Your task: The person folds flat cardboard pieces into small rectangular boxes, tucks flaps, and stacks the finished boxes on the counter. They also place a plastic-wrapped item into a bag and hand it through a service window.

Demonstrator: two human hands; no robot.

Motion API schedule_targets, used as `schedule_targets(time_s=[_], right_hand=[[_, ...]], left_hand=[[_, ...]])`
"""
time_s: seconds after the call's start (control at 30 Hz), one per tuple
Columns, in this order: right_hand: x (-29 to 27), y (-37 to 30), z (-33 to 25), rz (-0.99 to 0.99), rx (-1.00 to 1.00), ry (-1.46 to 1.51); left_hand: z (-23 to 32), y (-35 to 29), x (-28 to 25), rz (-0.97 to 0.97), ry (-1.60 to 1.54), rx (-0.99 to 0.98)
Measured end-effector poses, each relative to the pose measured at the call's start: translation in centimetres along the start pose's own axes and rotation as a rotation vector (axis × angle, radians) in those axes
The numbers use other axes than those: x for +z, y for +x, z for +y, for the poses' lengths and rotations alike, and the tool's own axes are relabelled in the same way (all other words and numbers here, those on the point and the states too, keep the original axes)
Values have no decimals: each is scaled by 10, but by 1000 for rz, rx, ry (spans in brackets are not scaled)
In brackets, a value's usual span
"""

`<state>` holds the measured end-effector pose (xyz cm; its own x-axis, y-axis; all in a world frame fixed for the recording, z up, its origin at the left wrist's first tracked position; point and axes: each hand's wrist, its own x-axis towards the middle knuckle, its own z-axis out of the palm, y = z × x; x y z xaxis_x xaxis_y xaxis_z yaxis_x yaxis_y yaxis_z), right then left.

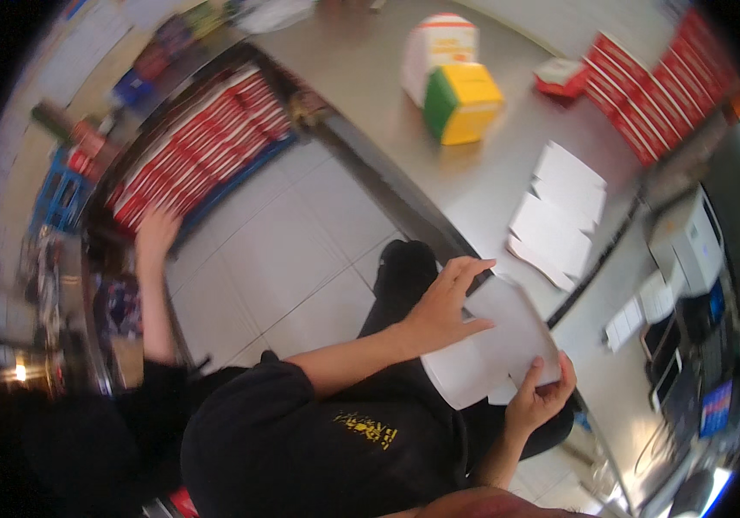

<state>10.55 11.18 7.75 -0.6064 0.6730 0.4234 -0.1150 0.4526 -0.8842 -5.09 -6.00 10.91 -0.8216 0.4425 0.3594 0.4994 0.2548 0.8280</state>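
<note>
Gripping a white carton blank (499, 341) at both ends: left hand (440, 309) clasped over its upper edge, right hand (544, 393) clamped on its lower corner

Steel counter (473, 186), flat white cartons (560, 216), yellow-green box (462, 102), red carton row (646, 86), white printer (689, 242)
</note>
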Motion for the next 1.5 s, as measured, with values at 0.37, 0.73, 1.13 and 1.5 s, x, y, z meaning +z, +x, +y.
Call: schedule_targets(time_s=[0.37,0.73,1.13,1.5], right_hand=[[54,-1,-28,-246,-287,-225],[42,13,-28,7,42,251],[30,38,-55,-213,295,363],[19,40,-42,-244,311,236]], left_hand=[[28,-3,4,-131,-615,-197],[10,-6,16,-329,-803,-308],[16,12,11,-297,-971,-412],[21,4,22,-278,-619,-210]])
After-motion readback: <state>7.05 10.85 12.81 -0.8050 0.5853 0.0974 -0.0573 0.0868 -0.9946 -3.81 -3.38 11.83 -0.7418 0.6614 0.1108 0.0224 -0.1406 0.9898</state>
